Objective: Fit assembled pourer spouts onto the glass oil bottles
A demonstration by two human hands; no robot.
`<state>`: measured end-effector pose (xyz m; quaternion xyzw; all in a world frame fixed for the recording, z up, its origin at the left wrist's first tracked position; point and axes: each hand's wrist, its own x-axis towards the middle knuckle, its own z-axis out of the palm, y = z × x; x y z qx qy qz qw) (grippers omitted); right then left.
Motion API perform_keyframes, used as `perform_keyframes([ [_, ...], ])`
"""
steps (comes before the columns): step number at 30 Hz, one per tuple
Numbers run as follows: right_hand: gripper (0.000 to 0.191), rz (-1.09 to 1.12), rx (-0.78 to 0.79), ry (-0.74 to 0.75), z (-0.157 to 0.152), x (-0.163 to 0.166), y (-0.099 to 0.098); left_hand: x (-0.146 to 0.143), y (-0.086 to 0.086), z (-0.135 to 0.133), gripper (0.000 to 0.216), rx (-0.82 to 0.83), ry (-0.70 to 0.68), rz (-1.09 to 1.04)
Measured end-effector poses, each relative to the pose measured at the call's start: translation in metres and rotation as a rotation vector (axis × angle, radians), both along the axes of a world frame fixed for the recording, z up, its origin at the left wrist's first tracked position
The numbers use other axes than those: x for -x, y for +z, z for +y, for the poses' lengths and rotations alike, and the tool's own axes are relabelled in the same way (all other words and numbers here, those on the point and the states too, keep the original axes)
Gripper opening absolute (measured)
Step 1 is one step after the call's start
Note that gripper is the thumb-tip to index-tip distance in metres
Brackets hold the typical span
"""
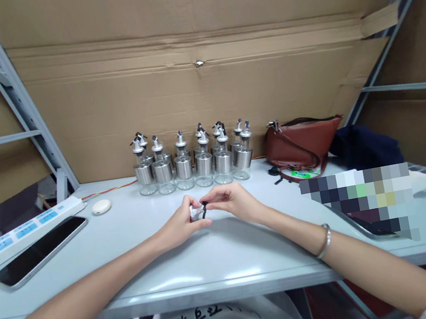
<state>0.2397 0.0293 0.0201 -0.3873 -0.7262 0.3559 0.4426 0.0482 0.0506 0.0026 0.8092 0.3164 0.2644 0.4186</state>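
Over the middle of the table, my left hand is closed around a small pourer spout, whitish-silver with a black part. The fingertips of my right hand pinch the black end, so both hands meet on this one piece. Part of it is hidden by my fingers. Just beyond stand several glass oil bottles with steel sleeves, upright in rows. Similar silver-and-black spouts top the bottles whose necks show.
At the left lie a power strip, a phone and a round white object. A brown bag and dark cloth sit back right, near a blurred-out item. Cardboard walls the back.
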Motion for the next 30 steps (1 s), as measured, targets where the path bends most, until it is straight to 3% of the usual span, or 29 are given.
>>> perform_keyframes([
  [8, 0.037, 0.052, 0.111, -0.017, 0.004, -0.004, -0.002, -0.003, 0.012, -0.004, 0.037, 0.229, -0.064, -0.038],
  [12, 0.039, 0.104, 0.100, -0.023, 0.002, -0.001, -0.004, -0.003, 0.013, -0.004, 0.039, 0.186, -0.052, -0.041],
  [17, 0.037, 0.125, 0.059, -0.053, 0.001, 0.000, -0.002, -0.003, 0.011, -0.002, 0.040, 0.243, -0.070, -0.027],
  [22, 0.032, 0.091, 0.000, -0.043, 0.000, -0.003, 0.000, -0.004, 0.011, -0.001, 0.040, 0.169, -0.081, -0.024],
  [30, 0.032, 0.044, 0.067, -0.018, 0.000, -0.003, 0.002, -0.005, 0.009, -0.001, 0.034, 0.090, -0.108, -0.060],
])
